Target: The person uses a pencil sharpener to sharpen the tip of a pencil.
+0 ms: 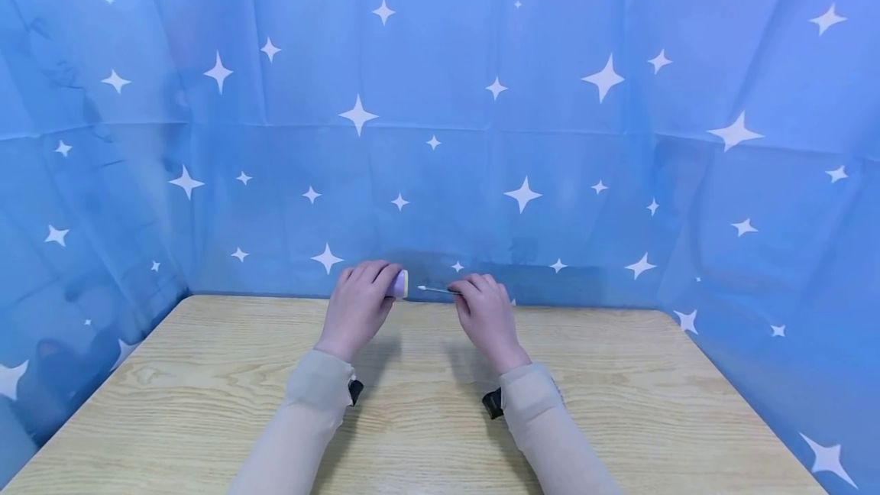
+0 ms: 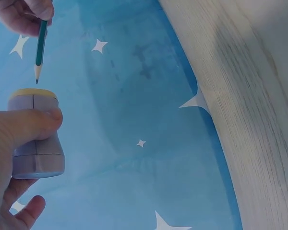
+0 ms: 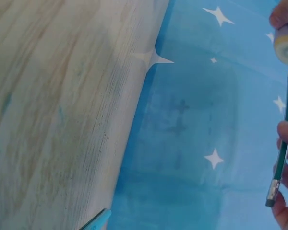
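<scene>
A lavender pencil sharpener (image 2: 41,160) with a yellow rim sits in my left hand (image 1: 360,302), thumb laid across its side. In the right wrist view its end face shows a small dark hole. My right hand (image 1: 486,313) pinches a green pencil (image 3: 286,105) with a pointed tip, a metal ferrule and a dark eraser end. The pencil points at the holed end; in the head and left wrist views a small gap separates the two. Both hands are raised over the far part of the table.
Below the hands is a wood-grain table (image 1: 419,418), its far edge close to them. A blue cloth (image 1: 440,59) with white stars hangs behind and at both sides. A teal item (image 3: 98,220) shows partly at the bottom of the right wrist view.
</scene>
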